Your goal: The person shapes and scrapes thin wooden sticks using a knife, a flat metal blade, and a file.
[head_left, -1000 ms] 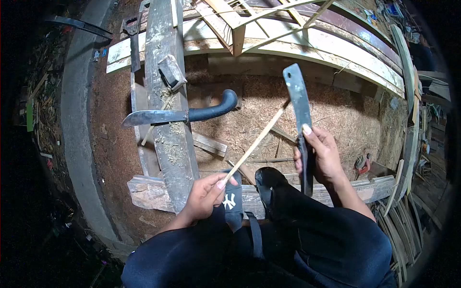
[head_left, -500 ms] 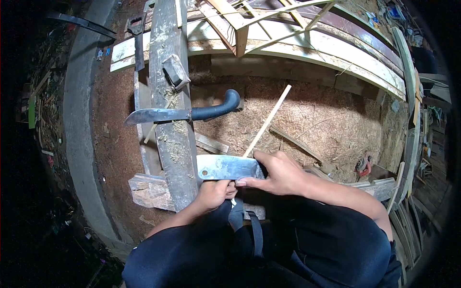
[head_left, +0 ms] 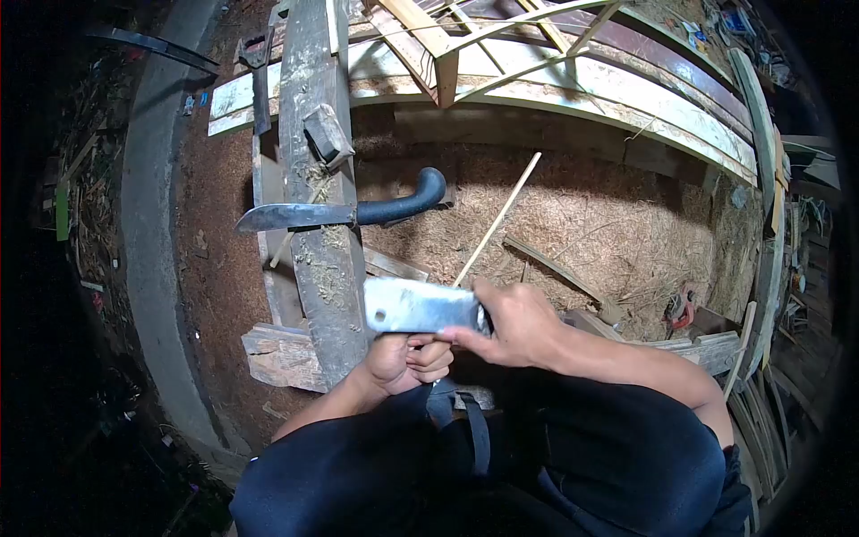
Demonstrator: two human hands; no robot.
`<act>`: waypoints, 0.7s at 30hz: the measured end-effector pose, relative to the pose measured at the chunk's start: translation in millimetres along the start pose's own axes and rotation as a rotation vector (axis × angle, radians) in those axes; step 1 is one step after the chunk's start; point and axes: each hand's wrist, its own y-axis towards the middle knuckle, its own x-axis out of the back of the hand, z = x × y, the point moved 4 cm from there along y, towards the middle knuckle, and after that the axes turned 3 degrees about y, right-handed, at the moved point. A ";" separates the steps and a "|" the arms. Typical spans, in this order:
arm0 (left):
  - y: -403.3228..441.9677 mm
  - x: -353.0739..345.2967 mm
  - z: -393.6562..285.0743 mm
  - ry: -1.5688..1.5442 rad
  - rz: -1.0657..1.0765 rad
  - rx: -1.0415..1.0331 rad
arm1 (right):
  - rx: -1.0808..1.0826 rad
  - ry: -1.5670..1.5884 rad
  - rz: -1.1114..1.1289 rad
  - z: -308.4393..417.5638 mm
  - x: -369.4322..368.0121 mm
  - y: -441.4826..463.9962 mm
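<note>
My right hand (head_left: 519, 322) is closed around the right end of a cleaver (head_left: 420, 306), whose broad metal blade with a hole near its far corner points left and shines in the light. Beneath the blade, my left hand (head_left: 410, 362) is curled shut just in front of my lap. A thin pale wooden stick (head_left: 498, 219) slants from behind the blade up to the right; its lower end, at my left hand, is hidden. Across the plank (head_left: 318, 259) to the left lies a curved-blade knife (head_left: 394, 208) with a black handle.
On the plank rest wood shavings (head_left: 327, 282) and a small block-shaped tool (head_left: 328, 136). A handsaw (head_left: 259, 89) lies at upper left. Pale boards (head_left: 573, 98) and a wooden frame (head_left: 447, 67) span the far side. Offcuts (head_left: 555, 268) lie on the sawdust-covered ground.
The cleaver blade has tilted and shifted up slightly, catching more light. The stick has moved up a little and appears thinner. My left hand has turned, showing more of its curled fingers.
</note>
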 end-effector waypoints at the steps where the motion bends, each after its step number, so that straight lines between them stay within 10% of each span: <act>1: -2.3 0.6 -2.2 0.087 -0.087 0.035 | -0.021 0.057 -0.060 -5.4 2.8 -0.6; 12: -6.5 0.6 -12.0 0.409 -0.255 -0.153 | -0.441 0.612 -0.574 -62.8 46.4 -4.8; 21: -34.6 4.8 -35.7 0.560 -0.431 -0.415 | -0.083 0.385 -0.461 -34.8 44.0 24.8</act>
